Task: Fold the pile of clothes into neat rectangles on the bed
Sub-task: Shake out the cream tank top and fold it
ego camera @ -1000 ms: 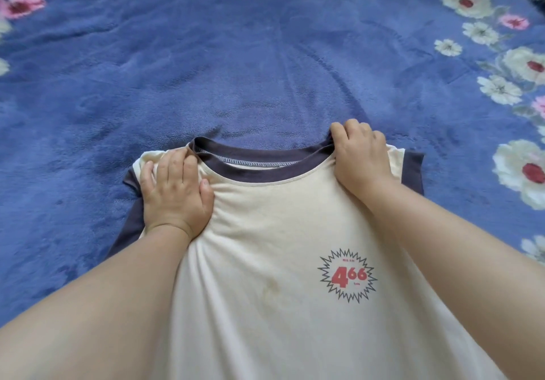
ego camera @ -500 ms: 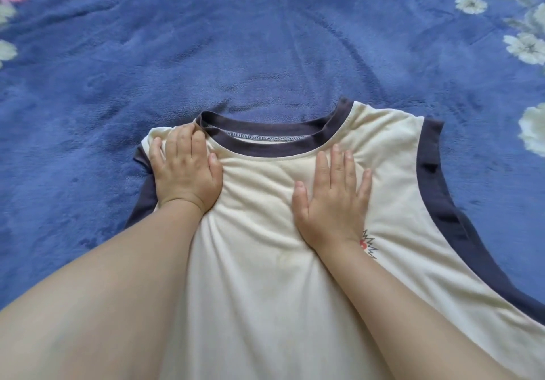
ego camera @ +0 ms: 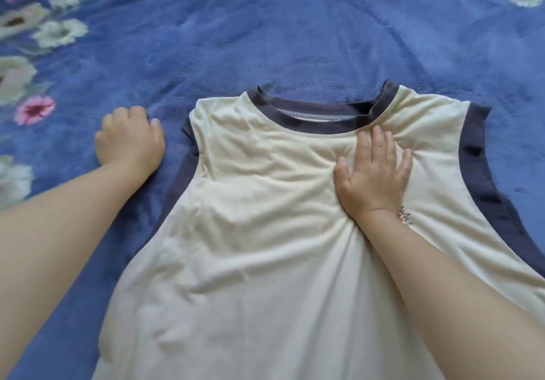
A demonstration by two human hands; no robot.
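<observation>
A cream sleeveless shirt [ego camera: 253,232] with dark collar and armhole trim lies front-up on the bed, collar pointing away from me and the chest creased. My right hand [ego camera: 373,173] presses flat on its upper chest just below the collar, fingers straight, covering most of a small red printed badge. My left hand [ego camera: 129,140] rests on the blanket just left of the shirt's left shoulder, fingers curled under, holding nothing that I can see and not touching the shirt.
A blue fleece blanket [ego camera: 265,25] with white and pink flowers [ego camera: 59,33] along its left side and far right corner covers the bed.
My left hand has slid off the shirt's left shoulder onto the blanket. My right hand stays flat on the chest. The view has shifted, showing more of the blanket's left side.
</observation>
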